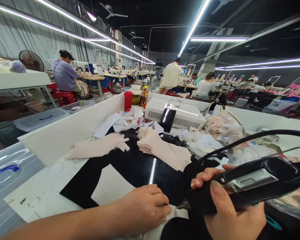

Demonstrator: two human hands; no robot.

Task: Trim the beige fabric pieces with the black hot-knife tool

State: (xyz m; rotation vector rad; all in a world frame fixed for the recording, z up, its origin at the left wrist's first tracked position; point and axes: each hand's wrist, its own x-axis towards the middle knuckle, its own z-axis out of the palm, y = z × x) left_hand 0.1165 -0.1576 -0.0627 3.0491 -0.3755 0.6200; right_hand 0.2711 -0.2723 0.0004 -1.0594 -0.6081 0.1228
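My right hand (233, 213) is wrapped round a black corded hand tool (250, 181) with a silver panel on its body. The tool's front end points down and left at a pale cream fabric piece (111, 186), close to its narrow edge; whether it touches cannot be told. With fingers curled and pressed together, my left hand (145, 206) grips the fabric just left of the tool's tip and hides part of it. The fabric lies flat on a glossy black board (85, 180).
Behind lie a stack of beige fabric pieces (165, 150) and another beige pile (97, 145). A phone (168, 119) leans on a vented white box (175, 111). Bagged scraps (222, 128) crowd the right, and the tool's cable (252, 136) arches there. A low white wall (72, 128) borders the left.
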